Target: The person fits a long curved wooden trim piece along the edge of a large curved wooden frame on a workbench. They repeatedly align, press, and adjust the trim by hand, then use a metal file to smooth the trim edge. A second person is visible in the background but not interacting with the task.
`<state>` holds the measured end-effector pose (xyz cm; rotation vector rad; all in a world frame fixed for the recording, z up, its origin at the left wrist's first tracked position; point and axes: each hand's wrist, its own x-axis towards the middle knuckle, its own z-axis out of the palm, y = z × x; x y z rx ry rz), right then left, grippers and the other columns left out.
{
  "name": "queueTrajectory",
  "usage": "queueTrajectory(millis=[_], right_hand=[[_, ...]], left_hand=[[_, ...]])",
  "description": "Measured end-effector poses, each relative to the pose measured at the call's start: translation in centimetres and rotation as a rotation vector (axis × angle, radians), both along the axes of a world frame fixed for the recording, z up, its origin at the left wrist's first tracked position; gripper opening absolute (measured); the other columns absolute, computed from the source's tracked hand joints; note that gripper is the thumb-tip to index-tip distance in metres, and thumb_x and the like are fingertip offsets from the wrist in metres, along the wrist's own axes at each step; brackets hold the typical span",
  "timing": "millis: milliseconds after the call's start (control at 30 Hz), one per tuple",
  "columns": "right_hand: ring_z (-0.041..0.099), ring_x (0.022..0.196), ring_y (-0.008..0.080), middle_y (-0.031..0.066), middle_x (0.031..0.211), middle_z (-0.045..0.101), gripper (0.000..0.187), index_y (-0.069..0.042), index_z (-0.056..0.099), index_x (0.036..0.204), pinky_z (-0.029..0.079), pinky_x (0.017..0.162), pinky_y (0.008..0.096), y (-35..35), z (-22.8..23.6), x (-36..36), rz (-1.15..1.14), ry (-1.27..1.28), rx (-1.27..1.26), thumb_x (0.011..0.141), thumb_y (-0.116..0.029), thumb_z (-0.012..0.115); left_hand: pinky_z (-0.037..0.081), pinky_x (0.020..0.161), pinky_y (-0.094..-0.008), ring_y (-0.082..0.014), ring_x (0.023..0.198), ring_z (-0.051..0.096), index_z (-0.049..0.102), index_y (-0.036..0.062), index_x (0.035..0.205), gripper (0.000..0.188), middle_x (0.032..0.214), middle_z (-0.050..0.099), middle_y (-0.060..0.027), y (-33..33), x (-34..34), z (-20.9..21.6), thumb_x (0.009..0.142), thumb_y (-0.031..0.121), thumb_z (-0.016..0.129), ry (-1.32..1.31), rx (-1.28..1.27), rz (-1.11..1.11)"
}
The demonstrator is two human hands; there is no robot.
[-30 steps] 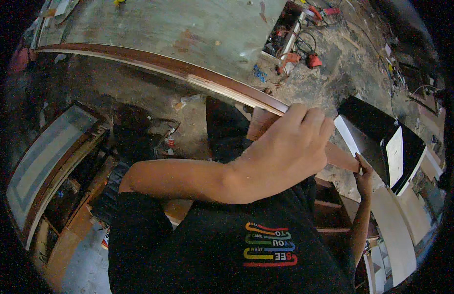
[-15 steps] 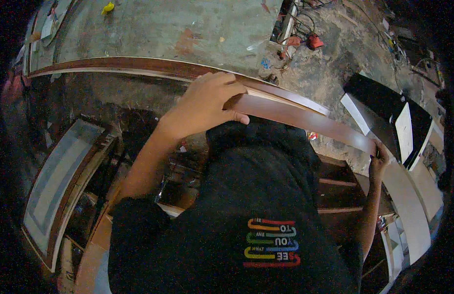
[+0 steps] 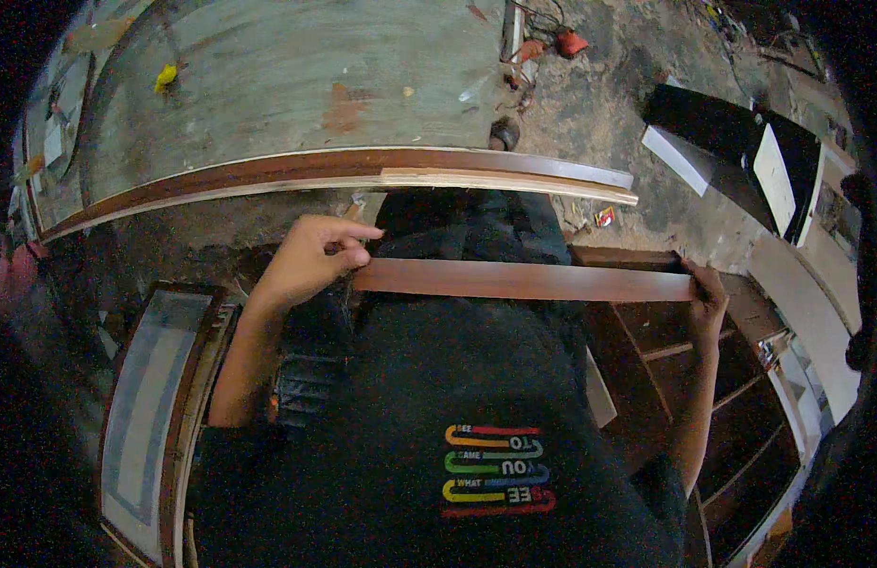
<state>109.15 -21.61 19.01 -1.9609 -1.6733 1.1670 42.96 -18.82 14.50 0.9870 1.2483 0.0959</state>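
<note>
- Hand on the left [image 3: 310, 260] sits at one end of a brown strip [image 3: 523, 280], forefinger stretched out and thumb beside it; whether this grip pinches I cannot tell
- Step in hand looks like steadying the brown strip by its ends; the next move would call for a surer left hold
- Brown strip runs straight between both hands, in front of the black shirt [image 3: 381, 379] and apart from the long rail [image 3: 344, 163] beyond; flat, slim, reddish, with a soft sheen
- Hand on the right [image 3: 707, 298] holds the other end, its grip closed on it
</note>
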Motion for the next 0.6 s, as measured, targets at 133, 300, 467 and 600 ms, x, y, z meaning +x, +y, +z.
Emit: queueTrajectory(millis=[133,300,467,600], right_hand=[[0.066,0.103,0.0257,0.0125,0.111,0.075,0.027,0.0,0.075,0.111,0.049,0.1,0.0393,0.4,-1.0,-2.2,0.047,-0.203,-0.045,0.087,0.002,0.063],[0.068,0.094,0.027,0.0133,0.105,0.073,0.04,0.001,0.073,0.113,0.045,0.108,0.0421,5.9,-1.1,-5.5,0.349,-0.198,0.053,0.08,0.008,0.052],[0.063,0.11,0.0277,0.013,0.112,0.072,0.049,-0.002,0.075,0.117,0.045,0.106,0.0395,10.3,-1.6,-6.2,0.374,-0.029,-0.217,0.076,0.007,0.051],[0.062,0.113,0.0274,0.0132,0.119,0.07,0.048,-0.001,0.074,0.118,0.045,0.107,0.0383,11.2,-3.4,-4.9,0.513,-0.068,-0.14,0.077,0.009,0.05]], left_hand=[[0.054,0.087,-0.0341,-0.018,0.096,0.07,0.073,0.0004,0.113,0.021,0.101,0.076,-0.0119,-0.5,0.9,-1.0,0.096,0.01,0.065,0.182,0.146,0.111],[0.052,0.078,-0.0322,-0.0156,0.086,0.067,0.07,0.0028,0.112,0.019,0.097,0.074,-0.0099,0.6,1.2,-0.5,0.097,0.013,0.065,0.426,0.299,0.308],[0.044,0.053,-0.0221,-0.0054,0.065,0.057,0.069,0.0096,0.114,0.018,0.077,0.064,0.0007,1.1,1.5,-0.5,0.098,0.018,0.07,0.602,0.121,0.652],[0.052,0.078,-0.0267,-0.0118,0.092,0.063,0.069,0.0062,0.12,0.028,0.102,0.068,-0.0048,0.4,3.1,-0.6,0.096,0.019,0.073,0.552,0.221,0.645]])
